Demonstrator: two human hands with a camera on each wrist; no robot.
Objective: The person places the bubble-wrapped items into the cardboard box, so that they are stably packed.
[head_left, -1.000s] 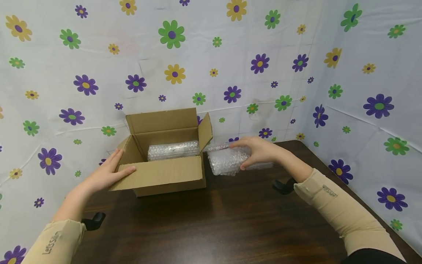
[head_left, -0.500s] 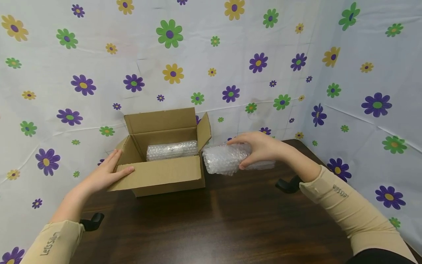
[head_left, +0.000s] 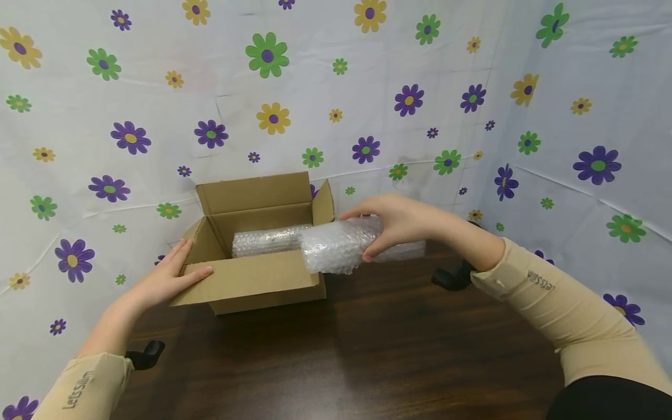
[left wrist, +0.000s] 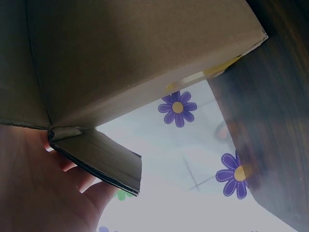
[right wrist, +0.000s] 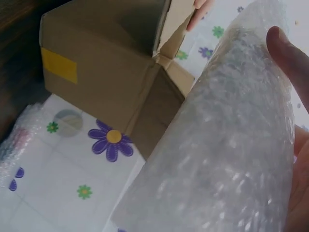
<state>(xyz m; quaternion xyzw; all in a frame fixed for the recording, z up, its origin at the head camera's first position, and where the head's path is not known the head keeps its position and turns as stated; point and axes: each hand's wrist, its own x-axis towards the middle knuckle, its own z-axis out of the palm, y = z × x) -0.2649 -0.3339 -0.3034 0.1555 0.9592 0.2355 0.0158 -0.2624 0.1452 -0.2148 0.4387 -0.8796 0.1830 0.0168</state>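
Observation:
An open cardboard box [head_left: 262, 283] stands on the dark wooden table [head_left: 341, 361], with one bubble-wrap roll [head_left: 262, 240] lying inside it. My right hand [head_left: 394, 224] grips a second bubble-wrap roll [head_left: 333, 248] and holds it in the air over the box's front right corner. In the right wrist view this roll [right wrist: 227, 145] fills the frame, my thumb [right wrist: 287, 53] on it, with the box [right wrist: 106, 82] beyond. My left hand [head_left: 168, 277] rests at the box's front left corner, fingers straight along the side flap, thumb on the front flap. The left wrist view shows a flap [left wrist: 101, 159] over my fingers [left wrist: 48, 193].
More bubble wrap [head_left: 406, 251] lies on the table behind my right hand. Black clamps sit at the left edge [head_left: 147, 353] and the right edge [head_left: 451, 277]. A flower-print sheet [head_left: 336, 105] walls in the back and right sides.
My right hand has lifted the bubble-wrap roll off the table and carried it left, to above the box's right front corner. The left hand has stayed on the box.

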